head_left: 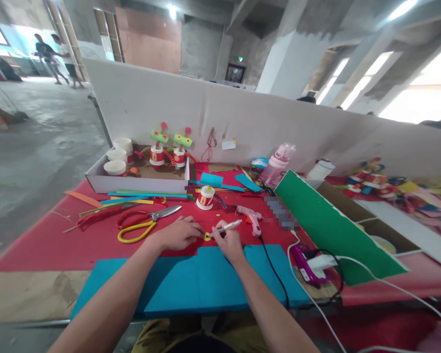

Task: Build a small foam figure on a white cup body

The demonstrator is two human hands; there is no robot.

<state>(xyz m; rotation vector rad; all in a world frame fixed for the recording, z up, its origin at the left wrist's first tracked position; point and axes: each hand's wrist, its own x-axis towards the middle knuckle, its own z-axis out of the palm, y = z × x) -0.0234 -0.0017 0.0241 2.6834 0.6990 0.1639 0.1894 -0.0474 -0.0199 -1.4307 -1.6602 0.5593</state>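
Observation:
A pen with a pale barrel is pinched in my right hand, its tip on a small yellow paper disc with a dark mark in the middle. My left hand lies on the red table covering, fingers stretched toward the disc and fingertips at its left edge. Whether they press on the disc is hard to see. Just beyond stands a red-and-white paper cup, upside down, with coiled paper arms. Scissors with red and yellow handles lie left of my left hand.
A pink glue gun with a black cord lies to the right. Coloured paper strips are behind the scissors. A white box holds cups and finished cup figures. A green board, purple power strip and pink bottle stand at right.

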